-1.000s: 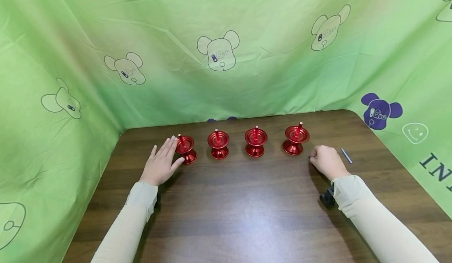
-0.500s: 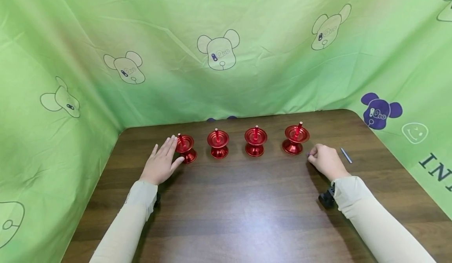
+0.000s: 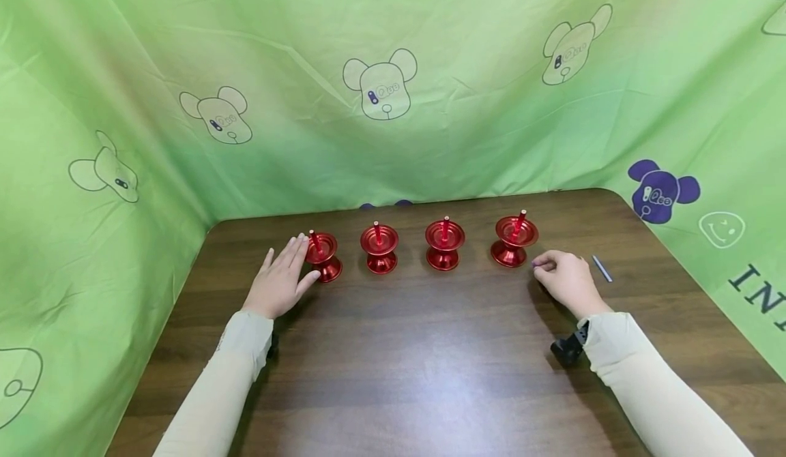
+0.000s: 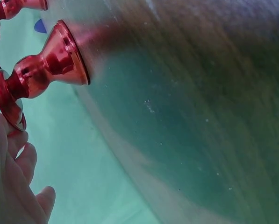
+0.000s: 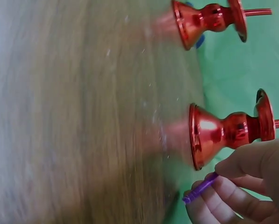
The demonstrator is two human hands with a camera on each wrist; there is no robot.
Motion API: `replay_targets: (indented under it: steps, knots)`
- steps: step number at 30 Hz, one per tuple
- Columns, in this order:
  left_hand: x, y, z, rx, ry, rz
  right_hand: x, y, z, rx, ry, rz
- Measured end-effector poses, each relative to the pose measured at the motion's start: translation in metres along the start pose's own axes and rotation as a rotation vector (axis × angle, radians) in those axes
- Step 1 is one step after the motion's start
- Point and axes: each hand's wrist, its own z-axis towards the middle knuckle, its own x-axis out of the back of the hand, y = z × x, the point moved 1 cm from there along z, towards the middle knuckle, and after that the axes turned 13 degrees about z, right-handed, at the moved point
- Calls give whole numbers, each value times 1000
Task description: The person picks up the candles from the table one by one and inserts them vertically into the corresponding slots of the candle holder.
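Several shiny red metal candle holders stand in a row, each with a thin red stick upright in its dish. My left hand [image 3: 276,285] lies with straight fingers against the rim of the leftmost candle holder [image 3: 327,270]. My right hand [image 3: 568,283] pinches a short, thin purple stick [image 5: 202,189] between thumb and fingers, just right of the rightmost candle holder [image 3: 509,255]. In the right wrist view the purple stick points down toward the table, apart from that holder. Between these stand the second candle holder [image 3: 382,263] and the third candle holder [image 3: 443,259].
A thin blue-grey stick [image 3: 602,269] lies on the brown wooden table [image 3: 393,361] to the right of my right hand. Green printed cloth [image 3: 295,150] hangs behind the table and along both sides.
My right hand has shifted slightly left and its fingers have loosened a little, with the purple stick still pinched. The left hand and the candle holders have stayed in place.
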Motion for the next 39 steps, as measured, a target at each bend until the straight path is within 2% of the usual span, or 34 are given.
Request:
replay_targets:
  steps: [7, 16, 19, 26, 33, 39]
  knots:
    - [1, -1, 0, -6, 3, 3, -4, -5, -4, -87, 24, 143]
    - [0, -3, 0, -3, -15, 9, -19, -12, -5, -141, -4, 582]
    - [1, -4, 0, -6, -17, 9, -23, -15, -6, -143, -5, 671]
    - [3, -3, 0, -7, -33, 9, -30, -27, -8, -123, 6, 728]
    - [3, -2, -1, -12, 5, 9, -43, -44, -8, -57, 49, 762]
    - [3, -2, 0, -11, 4, -5, -54, -58, -7, -2, 82, 777]
